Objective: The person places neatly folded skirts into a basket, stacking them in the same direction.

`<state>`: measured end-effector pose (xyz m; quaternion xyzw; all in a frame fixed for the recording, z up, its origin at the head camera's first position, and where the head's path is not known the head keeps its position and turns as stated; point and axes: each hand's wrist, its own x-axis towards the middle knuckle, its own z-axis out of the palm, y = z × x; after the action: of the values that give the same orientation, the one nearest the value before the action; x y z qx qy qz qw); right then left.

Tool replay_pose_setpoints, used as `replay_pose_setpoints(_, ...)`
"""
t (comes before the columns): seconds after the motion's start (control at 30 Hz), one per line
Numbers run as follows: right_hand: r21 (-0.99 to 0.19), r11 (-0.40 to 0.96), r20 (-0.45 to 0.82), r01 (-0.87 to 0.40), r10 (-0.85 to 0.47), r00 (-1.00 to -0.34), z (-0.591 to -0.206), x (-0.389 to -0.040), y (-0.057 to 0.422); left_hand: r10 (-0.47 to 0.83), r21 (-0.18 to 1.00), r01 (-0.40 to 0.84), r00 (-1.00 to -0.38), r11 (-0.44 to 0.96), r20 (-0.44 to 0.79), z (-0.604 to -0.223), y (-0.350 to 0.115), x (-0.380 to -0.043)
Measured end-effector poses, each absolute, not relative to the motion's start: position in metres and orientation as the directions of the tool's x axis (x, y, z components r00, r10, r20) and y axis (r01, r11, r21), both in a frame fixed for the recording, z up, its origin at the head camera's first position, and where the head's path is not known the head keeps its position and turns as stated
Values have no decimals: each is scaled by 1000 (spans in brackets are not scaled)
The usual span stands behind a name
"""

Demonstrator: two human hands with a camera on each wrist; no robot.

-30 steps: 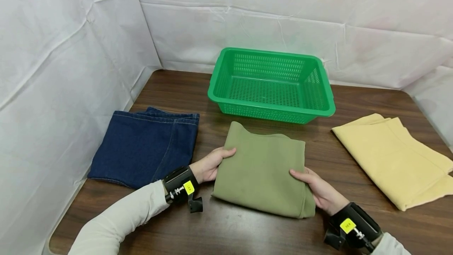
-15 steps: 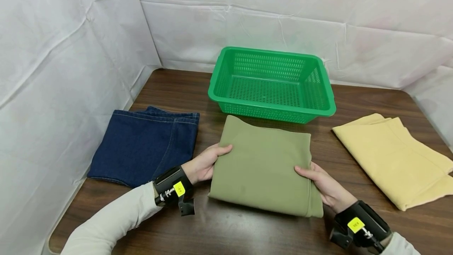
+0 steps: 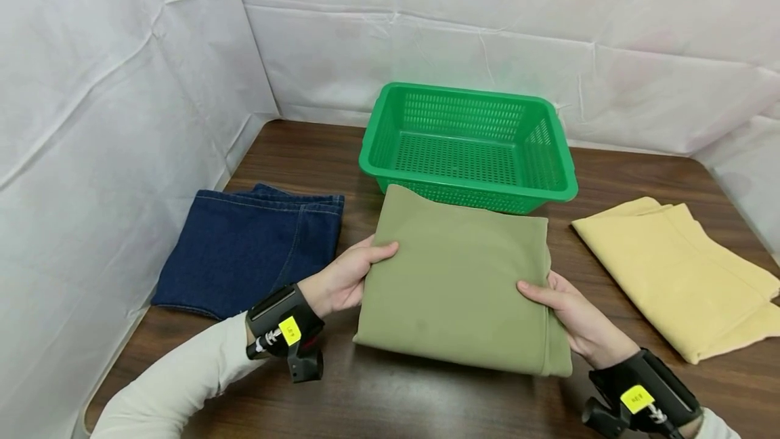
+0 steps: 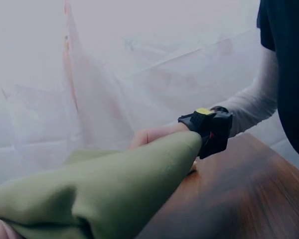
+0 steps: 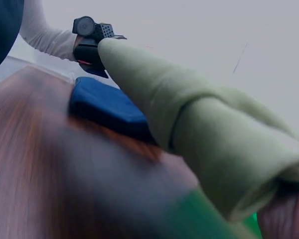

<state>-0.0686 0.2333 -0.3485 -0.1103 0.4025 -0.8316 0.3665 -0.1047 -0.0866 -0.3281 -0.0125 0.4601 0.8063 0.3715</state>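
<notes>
A folded olive-green cloth garment (image 3: 453, 283) is held up above the table between both hands, its near edge lower than its far edge. My left hand (image 3: 344, 278) grips its left side, thumb on top and fingers hidden underneath. On the opposite side my right hand (image 3: 579, 320) pinches the edge the same way, thumb over the fabric. The right wrist view shows the garment (image 5: 224, 144) from its end, with layered folds and the table visible below it. In the left wrist view the garment (image 4: 124, 184) sags in a soft crease.
Behind the garment stands a green perforated plastic basket (image 3: 469, 188) with nothing in it. Folded dark blue denim (image 3: 244, 249) lies at the left, and a folded yellow garment (image 3: 682, 276) at the right. White sheeting (image 3: 487, 12) walls the back and sides of the brown wooden table (image 3: 390, 398).
Both hands have lifted the olive garment off the table toward the camera, so it looks larger and now overlaps the basket's front. The hands have moved slightly apart. Basket, denim and yellow garment stay put.
</notes>
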Motion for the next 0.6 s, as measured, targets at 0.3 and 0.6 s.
replay_pose_setpoints(0.3,-786,-360,-180,503,-644,-743,-325,-65,235,577,756,-597,-728,-267,-370,-305,-85,-103)
replay_pose_setpoints(0.6,-830,-355,-142,430,-611,-779,-308,-75,236,579,789,-555,-745,-262,-332,-292,-85,-114)
